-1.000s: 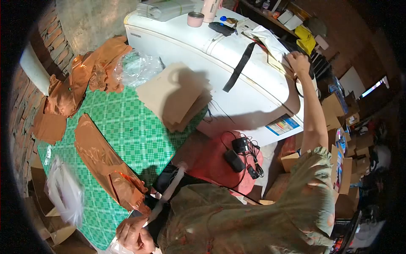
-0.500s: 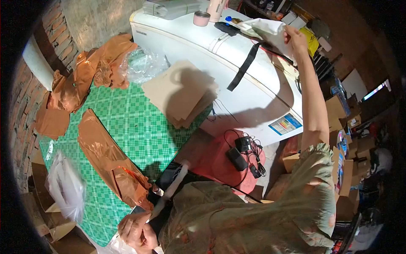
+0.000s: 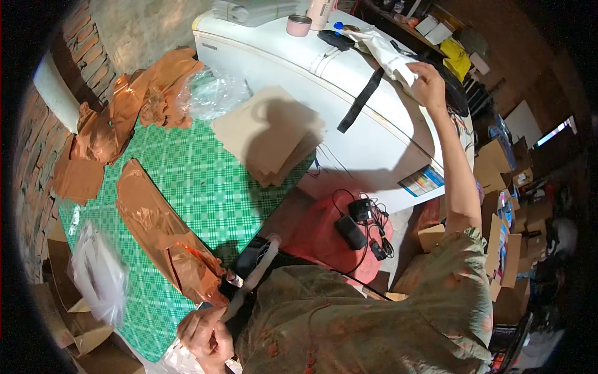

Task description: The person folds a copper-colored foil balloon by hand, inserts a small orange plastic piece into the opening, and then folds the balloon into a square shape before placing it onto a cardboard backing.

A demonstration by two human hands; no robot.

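Observation:
My right hand (image 3: 428, 86) reaches out over the white chest freezer (image 3: 268, 59), fingers closed on the edge of a white cloth (image 3: 383, 53) that lies across its lid. A black strap (image 3: 361, 101) hangs down the freezer's front beside the cloth. Low in the view, close to my body, my left hand (image 3: 205, 336) is closed; what its fingers hold is hidden. A translucent twisted strip (image 3: 254, 277) runs down towards this hand. Just above it lies the end of a folded brown plastic bag bundle (image 3: 162, 230) on the green checked tablecloth (image 3: 193, 156).
Brown paper sheets (image 3: 268, 134), clear plastic (image 3: 215, 96) and crumpled brown bags (image 3: 134, 93) lie on the table. Black power adapters with cables (image 3: 351, 232) rest on a red stool (image 3: 311, 234). A pink cup (image 3: 299, 25) stands on the freezer. Cardboard boxes (image 3: 495, 165) stack up at right.
My right hand has moved slightly left and down, bringing the white cloth lower over the freezer lid. A black item behind it shows more. My left hand has barely moved.

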